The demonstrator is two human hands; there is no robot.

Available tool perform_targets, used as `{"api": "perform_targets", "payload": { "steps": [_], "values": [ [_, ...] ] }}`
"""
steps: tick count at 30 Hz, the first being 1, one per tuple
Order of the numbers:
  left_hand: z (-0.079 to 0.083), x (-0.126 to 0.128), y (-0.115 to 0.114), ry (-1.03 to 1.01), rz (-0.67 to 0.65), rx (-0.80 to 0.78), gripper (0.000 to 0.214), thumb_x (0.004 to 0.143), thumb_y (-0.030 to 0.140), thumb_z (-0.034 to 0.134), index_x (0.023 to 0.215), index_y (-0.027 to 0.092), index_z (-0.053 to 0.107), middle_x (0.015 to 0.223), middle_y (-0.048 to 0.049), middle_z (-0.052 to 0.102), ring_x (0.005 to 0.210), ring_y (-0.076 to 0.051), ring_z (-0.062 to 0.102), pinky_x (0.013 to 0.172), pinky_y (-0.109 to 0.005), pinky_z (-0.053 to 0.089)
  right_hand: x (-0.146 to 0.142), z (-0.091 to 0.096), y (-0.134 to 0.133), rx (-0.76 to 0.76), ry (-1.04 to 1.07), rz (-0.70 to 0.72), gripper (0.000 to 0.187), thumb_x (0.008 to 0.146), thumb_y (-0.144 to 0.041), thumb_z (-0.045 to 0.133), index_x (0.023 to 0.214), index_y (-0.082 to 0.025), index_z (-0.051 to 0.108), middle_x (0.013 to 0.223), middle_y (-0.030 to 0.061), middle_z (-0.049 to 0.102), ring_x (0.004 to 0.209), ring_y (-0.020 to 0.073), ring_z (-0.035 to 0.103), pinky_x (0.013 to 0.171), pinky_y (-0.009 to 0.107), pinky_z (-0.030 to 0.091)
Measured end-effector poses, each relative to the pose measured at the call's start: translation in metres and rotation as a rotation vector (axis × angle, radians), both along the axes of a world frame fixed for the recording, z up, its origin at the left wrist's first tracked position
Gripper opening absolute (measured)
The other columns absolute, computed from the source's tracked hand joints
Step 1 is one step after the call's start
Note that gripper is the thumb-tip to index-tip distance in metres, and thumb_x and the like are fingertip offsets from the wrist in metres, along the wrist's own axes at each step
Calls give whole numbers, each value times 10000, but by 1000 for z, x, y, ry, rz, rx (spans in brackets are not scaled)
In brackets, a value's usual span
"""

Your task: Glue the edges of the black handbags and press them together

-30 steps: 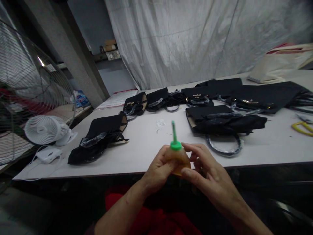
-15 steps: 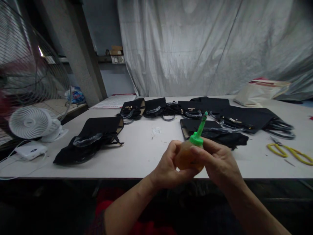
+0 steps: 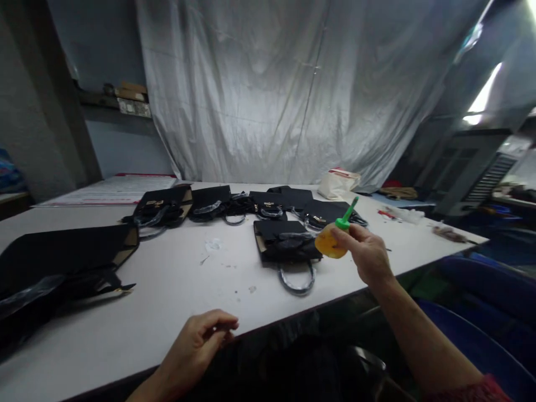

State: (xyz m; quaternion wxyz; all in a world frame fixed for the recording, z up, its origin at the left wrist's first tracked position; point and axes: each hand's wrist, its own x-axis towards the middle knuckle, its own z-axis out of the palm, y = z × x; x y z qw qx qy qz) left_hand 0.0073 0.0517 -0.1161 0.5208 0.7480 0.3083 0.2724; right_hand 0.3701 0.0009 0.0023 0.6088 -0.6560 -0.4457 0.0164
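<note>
Held in your right hand [image 3: 368, 254] over the desk's [image 3: 180, 279] right side, near a black bag [image 3: 278, 228], a rounded, translucent amber bottle [image 3: 326, 243] tilts its green cap [image 3: 342, 224] and slender spout [image 3: 350, 209] rightward; your left hand [image 3: 196, 346] curls loosely, grip slack, at the near edge.

Right fingers [image 3: 345, 240] gripping amber bottle [image 3: 325, 243], nozzle [image 3: 350, 211] tilted.

Creased silvery curtain [image 3: 251, 100] hanging; boxes [image 3: 133, 106] on shelf [image 3: 96, 100]; cream bag [image 3: 335, 185] near curtain.
</note>
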Motion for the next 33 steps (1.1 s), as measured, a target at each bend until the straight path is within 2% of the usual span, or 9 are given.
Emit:
{"api": "perform_targets", "payload": {
  "steps": [4, 8, 11, 13, 16, 19, 22, 26, 33],
  "values": [
    [-8, -30, 7, 98, 9, -38, 273, 879, 382, 518, 966, 212, 713, 878, -36, 708, 822, -179, 652, 777, -253, 521, 55, -14, -6, 49, -95, -337, 548, 743, -629, 618, 1003, -149, 662, 902, 80, 635, 857, 243, 570, 787, 371, 461],
    [-13, -33, 11, 101, 54, -157, 362, 867, 492, 523, 1006, 215, 709, 895, -42, 716, 813, -190, 657, 756, -251, 531, 91, -47, 0, -16, -123, -557, 477, 766, -578, 619, 954, -140, 632, 982, 121, 603, 982, 282, 519, 893, 420, 396],
    [-13, -29, 11, 114, 50, -122, 358, 848, 515, 542, 976, 228, 715, 907, -39, 718, 854, -203, 662, 778, -254, 532, 108, -84, 2, -208, -59, -506, 342, 781, -486, 680, 794, -149, 622, 814, 62, 603, 853, 232, 562, 827, 414, 445],
    [-12, -28, 10, 130, 28, -98, 358, 842, 528, 543, 948, 233, 717, 919, -37, 716, 885, -211, 662, 798, -260, 532, 118, -103, -1, -319, -5, -423, 300, 843, -439, 655, 835, -141, 626, 795, 18, 605, 765, 173, 584, 763, 372, 489],
    [-8, -28, 7, 141, 42, -107, 389, 816, 558, 553, 917, 222, 720, 882, -38, 712, 866, -217, 661, 795, -271, 536, 131, -121, -12, -369, 48, -341, 276, 897, -395, 617, 997, -139, 626, 931, 31, 633, 794, 157, 612, 733, 339, 525],
    [-4, -27, 4, 116, 98, -129, 402, 786, 569, 577, 887, 207, 721, 844, -43, 707, 835, -222, 660, 765, -277, 540, 137, -132, -25, -334, 87, -375, 323, 914, -386, 597, 1125, -142, 586, 1079, 71, 614, 891, 180, 617, 762, 360, 538],
    [-4, -23, 5, 128, 80, -141, 380, 794, 547, 588, 903, 208, 722, 851, -42, 710, 834, -220, 659, 741, -264, 538, 137, -142, -30, -308, 104, -412, 329, 918, -395, 588, 1133, -146, 588, 1094, 74, 612, 920, 192, 614, 793, 382, 533],
    [-1, -18, 7, 173, 21, -139, 343, 832, 512, 578, 942, 217, 713, 891, -33, 717, 872, -215, 659, 749, -250, 532, 139, -149, -15, -286, 117, -381, 306, 919, -379, 590, 1115, -144, 598, 1081, 70, 615, 913, 188, 614, 794, 384, 534],
    [3, -22, 5, 172, 30, -132, 342, 820, 522, 594, 923, 218, 711, 884, -35, 722, 887, -233, 661, 700, -249, 542, 152, -148, 9, -195, 156, -386, 305, 923, -357, 588, 1142, -146, 587, 1120, 76, 603, 940, 197, 611, 797, 387, 539]
  ]
}}
